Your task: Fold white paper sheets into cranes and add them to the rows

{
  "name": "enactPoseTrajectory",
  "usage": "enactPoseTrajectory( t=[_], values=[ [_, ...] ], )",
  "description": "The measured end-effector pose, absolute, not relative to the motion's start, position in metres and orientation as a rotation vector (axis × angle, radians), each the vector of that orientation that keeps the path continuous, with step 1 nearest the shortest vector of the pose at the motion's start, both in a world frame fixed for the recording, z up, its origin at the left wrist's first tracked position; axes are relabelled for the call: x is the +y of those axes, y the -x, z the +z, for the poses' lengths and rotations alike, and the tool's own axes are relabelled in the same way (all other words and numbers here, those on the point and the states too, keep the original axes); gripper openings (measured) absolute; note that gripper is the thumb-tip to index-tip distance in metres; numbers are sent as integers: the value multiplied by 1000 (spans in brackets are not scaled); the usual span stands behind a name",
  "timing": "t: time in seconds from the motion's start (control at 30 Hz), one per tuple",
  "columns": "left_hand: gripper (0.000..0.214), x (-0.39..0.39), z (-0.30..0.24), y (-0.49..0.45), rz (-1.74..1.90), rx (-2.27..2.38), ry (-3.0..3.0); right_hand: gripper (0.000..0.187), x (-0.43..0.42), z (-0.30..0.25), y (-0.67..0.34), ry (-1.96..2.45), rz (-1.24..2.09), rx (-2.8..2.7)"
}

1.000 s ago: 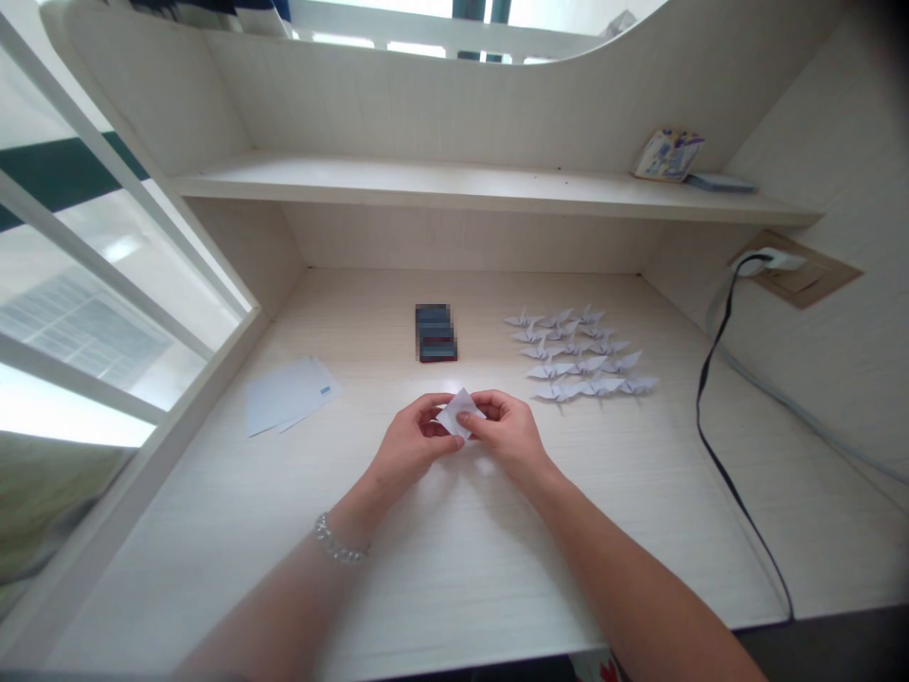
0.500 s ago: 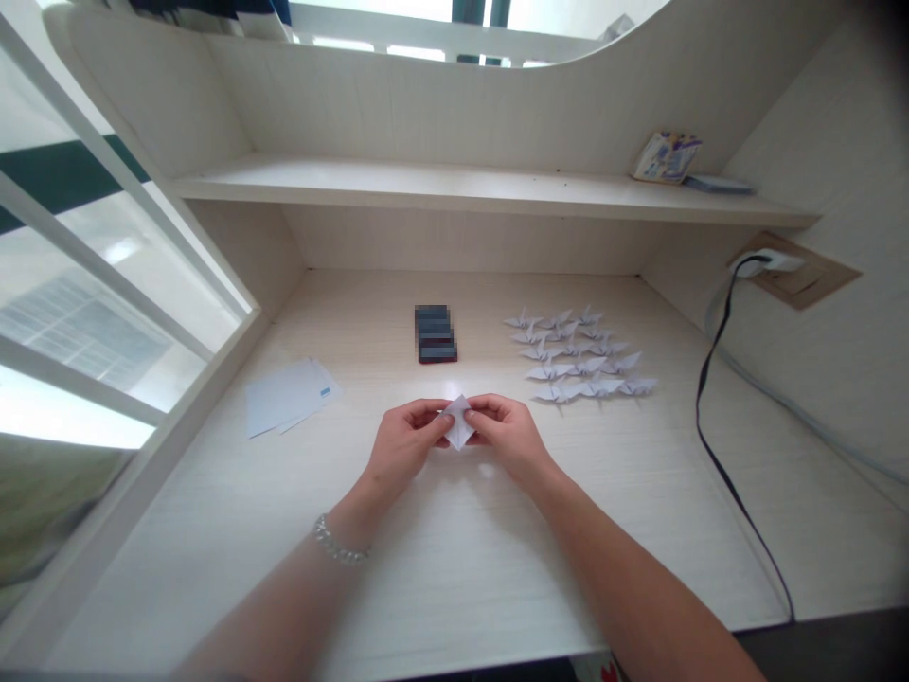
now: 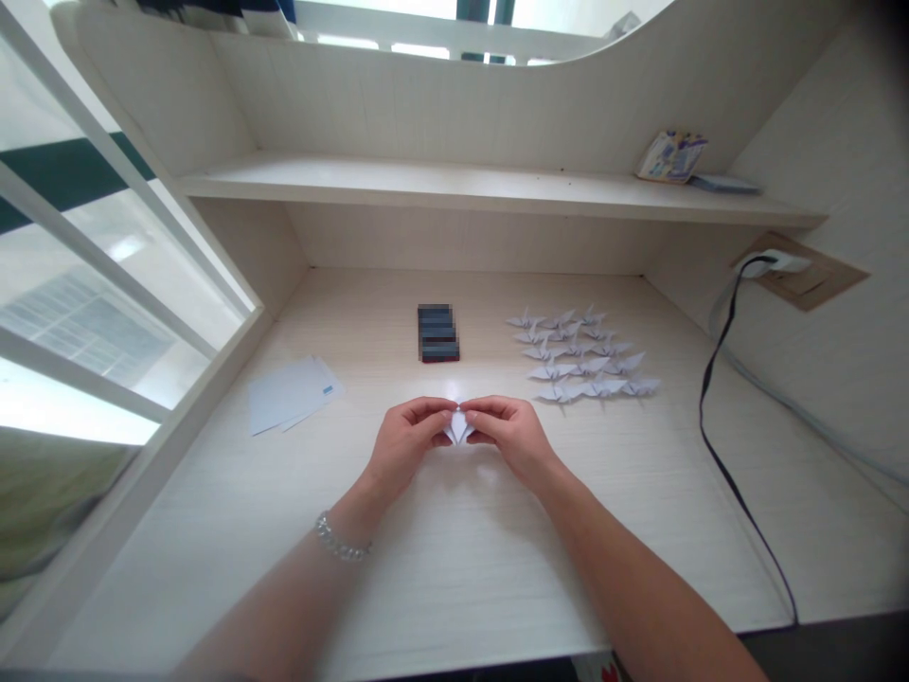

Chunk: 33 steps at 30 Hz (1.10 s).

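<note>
A small piece of folded white paper [image 3: 458, 429] is pinched between my two hands, low over the middle of the desk. My left hand [image 3: 410, 434] grips its left side, thumb on top, with a silver chain bracelet [image 3: 341, 540] at the wrist. On the right side, my right hand [image 3: 507, 431] holds it the same way. Both thumbs nearly meet at the paper's upper part and cover some of it. Several white paper cranes [image 3: 579, 355] stand in rows to the right of my hands.
Flat white paper sheets [image 3: 291, 393] lie at the left. Beyond my hands is a dark pixelated rectangular object [image 3: 438, 333]. A black cable [image 3: 703, 407] runs from the wall socket [image 3: 802, 272] down the desk's right side. A shelf [image 3: 497, 189] spans the back, with a small colourful packet [image 3: 671, 156] on it.
My thumbs have come closer together over the paper. Its upper point, which showed as a diamond before, is now folded down or covered. The view has shifted slightly.
</note>
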<state>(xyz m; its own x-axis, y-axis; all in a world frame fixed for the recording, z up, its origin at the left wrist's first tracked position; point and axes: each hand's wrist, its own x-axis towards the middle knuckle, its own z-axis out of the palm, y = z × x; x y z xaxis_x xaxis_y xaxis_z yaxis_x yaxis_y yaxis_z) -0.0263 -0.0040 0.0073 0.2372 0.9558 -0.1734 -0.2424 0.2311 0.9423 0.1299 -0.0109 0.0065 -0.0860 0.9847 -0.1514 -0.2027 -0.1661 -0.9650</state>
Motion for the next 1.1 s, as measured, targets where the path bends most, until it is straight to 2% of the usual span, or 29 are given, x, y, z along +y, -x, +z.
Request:
enactPoseTrajectory(
  t=[0.2, 0.4, 0.77, 0.9, 1.0, 1.1],
  values=[
    [44, -4, 5, 26, 1066, 1020, -1029, 24, -10, 1, -128, 1169, 1384, -1041],
    [50, -3, 3, 25, 997, 997, -1007, 24, -10, -4, -125, 1184, 1265, -1034],
    [26, -3, 1, 25, 948, 965, -1104, 25, -7, -5, -128, 1184, 1182, -1136],
    [26, -5, 2, 24, 953, 967, -1164, 30, -7, -3, -129, 1191, 1124, -1096],
    [27, -5, 2, 25, 955, 987, -1208, 35, -8, -1, -130, 1177, 1200, -1078],
    [28, -4, 2, 25, 971, 1039, -1233, 28, -8, -1, -131, 1186, 1287, -1176]
  ],
)
